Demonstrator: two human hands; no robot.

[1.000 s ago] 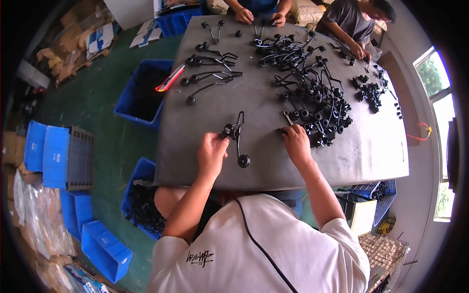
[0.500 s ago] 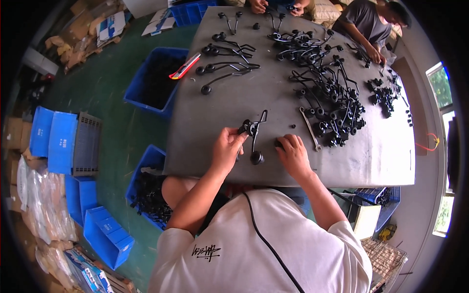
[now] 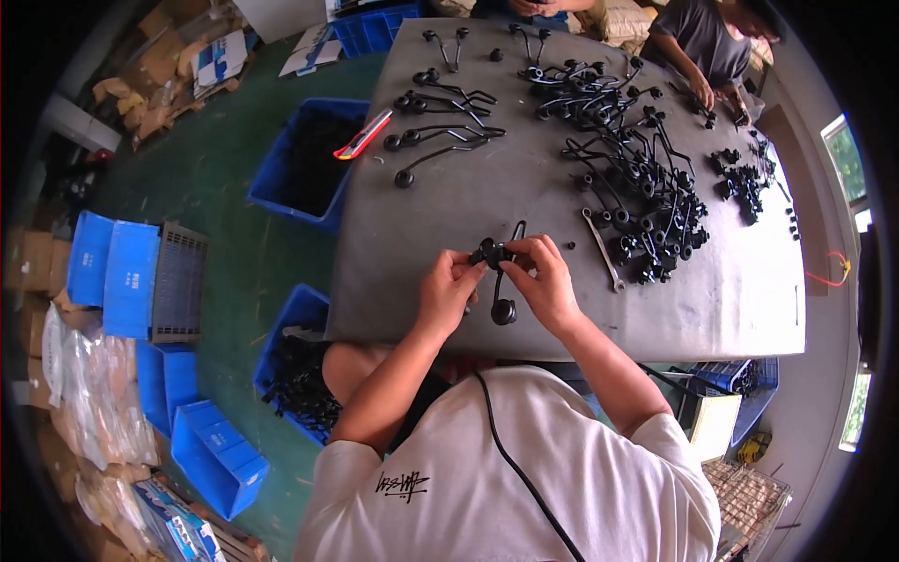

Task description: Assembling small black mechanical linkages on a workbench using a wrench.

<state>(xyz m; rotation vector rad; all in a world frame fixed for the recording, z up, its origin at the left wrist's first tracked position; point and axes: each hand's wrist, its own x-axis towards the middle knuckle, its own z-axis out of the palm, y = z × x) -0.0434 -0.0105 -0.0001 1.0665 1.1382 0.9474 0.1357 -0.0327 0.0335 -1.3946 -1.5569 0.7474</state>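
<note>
While black bent-rod part (image 3: 504, 312) is held over near half of grey table (image 3: 393, 234), left hand (image 3: 443, 295) pinches its clustered fittings; right hand (image 3: 548, 290), narrow, grips just beside. Likely best: left steady, right fingers aligned. Small black piece (image 3: 571, 245), wrench (image 3: 602, 248) just right; rod pile (image 3: 646, 187) beyond.

The wrench (image 3: 602, 248) looks like smooth, shiny bare metal; the bent rod (image 3: 499, 285) is glossy and metal-like, its round end (image 3: 504, 312) plastic or rubber, unclear which. The tabletop (image 3: 449, 214) is matt and smooth, the crate (image 3: 131, 281) hard plastic, the shirt (image 3: 581, 468) matt cloth, the bagging (image 3: 89, 393) glossy, crinkled film.
</note>
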